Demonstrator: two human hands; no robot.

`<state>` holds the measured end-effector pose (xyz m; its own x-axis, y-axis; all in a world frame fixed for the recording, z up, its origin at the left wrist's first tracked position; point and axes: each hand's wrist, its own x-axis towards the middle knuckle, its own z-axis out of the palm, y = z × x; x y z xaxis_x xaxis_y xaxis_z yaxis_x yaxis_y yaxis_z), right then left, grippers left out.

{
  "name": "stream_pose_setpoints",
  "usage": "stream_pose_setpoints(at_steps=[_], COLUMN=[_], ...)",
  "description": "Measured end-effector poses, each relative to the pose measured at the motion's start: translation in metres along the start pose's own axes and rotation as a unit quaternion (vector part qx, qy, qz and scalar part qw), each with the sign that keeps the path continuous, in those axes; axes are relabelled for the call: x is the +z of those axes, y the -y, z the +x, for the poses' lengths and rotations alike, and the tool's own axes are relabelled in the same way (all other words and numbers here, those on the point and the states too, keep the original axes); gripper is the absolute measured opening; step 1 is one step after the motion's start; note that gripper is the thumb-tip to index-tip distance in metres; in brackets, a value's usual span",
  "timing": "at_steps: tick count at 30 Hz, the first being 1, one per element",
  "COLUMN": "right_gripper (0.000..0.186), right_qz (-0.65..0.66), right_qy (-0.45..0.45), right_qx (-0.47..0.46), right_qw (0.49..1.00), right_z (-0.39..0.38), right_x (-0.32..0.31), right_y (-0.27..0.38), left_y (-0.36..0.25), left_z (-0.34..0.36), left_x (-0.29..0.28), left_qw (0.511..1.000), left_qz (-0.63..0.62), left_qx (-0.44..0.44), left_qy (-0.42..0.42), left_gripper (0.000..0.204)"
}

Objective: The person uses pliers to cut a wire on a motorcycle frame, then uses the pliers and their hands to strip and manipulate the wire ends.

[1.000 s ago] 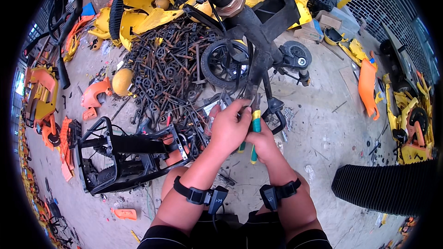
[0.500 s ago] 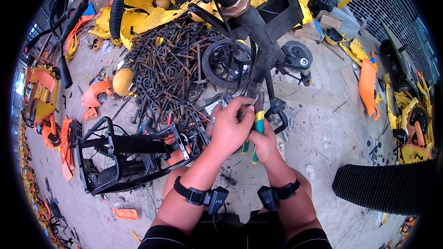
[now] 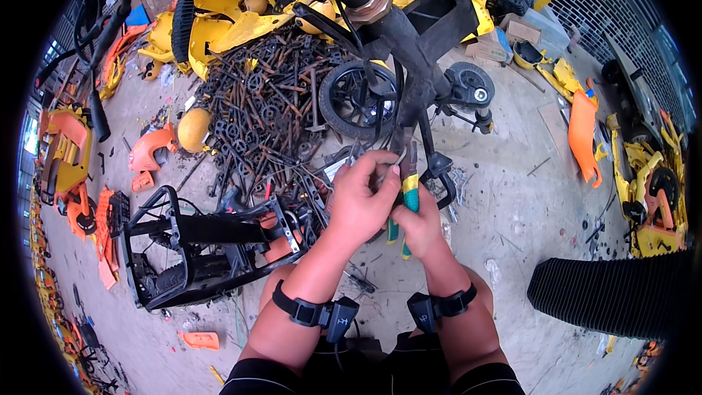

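Observation:
My right hand [image 3: 423,228] is closed around pliers [image 3: 411,194] with green and yellow handles. Their jaws point up toward the lower end of a thick black frame tube [image 3: 415,106]; what they touch there is hard to make out. Close beside the pliers, my left hand [image 3: 362,197] is closed in a pinch, thumb against index finger, at the tube's lower end. A thin, light-coloured piece shows by those fingertips, too small to name. My left fingers partly hide the spot where both hands meet. A black spoked wheel [image 3: 358,101] lies just beyond my hands.
A heap of rusty metal parts [image 3: 256,102] lies ahead left, with yellow plastic shells [image 3: 238,36] behind it. A black metal frame [image 3: 212,230] rests at left. The ribbed black object [image 3: 607,295] stands near right; an orange panel [image 3: 583,135] lies farther off.
Both hands stay nearly in place on the same things. The pliers' handles and my left thumb have shifted very slightly.

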<state>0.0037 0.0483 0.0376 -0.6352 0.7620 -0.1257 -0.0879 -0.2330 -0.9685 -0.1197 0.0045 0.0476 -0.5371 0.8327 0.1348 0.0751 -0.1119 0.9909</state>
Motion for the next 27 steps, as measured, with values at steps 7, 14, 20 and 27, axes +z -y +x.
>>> stream_pose_setpoints(at_steps=[7, 14, 20, 27], right_gripper=[0.039, 0.034, 0.035, 0.046], right_qz=[0.015, 0.100, 0.240, 0.270], right_qy=[0.003, -0.058, -0.102, -0.129], right_qx=[0.006, 0.001, -0.005, 0.039], right_qw=[1.000, 0.993, 0.965, 0.953], right_z=[-0.001, 0.004, 0.006, 0.011], right_x=[-0.006, -0.017, -0.038, -0.062], right_y=[-0.004, -0.016, -0.005, -0.003], left_y=[-0.011, -0.002, -0.001, 0.007], left_z=[-0.004, -0.007, -0.006, -0.001], left_x=[0.004, 0.009, 0.007, 0.006], left_qw=[0.998, 0.999, 0.995, 0.967], left_qz=[-0.025, 0.047, -0.050, -0.211], left_qx=[-0.048, -0.015, -0.054, -0.125], left_qy=[0.016, 0.022, 0.064, 0.076], left_gripper=[0.013, 0.013, 0.017, 0.020])
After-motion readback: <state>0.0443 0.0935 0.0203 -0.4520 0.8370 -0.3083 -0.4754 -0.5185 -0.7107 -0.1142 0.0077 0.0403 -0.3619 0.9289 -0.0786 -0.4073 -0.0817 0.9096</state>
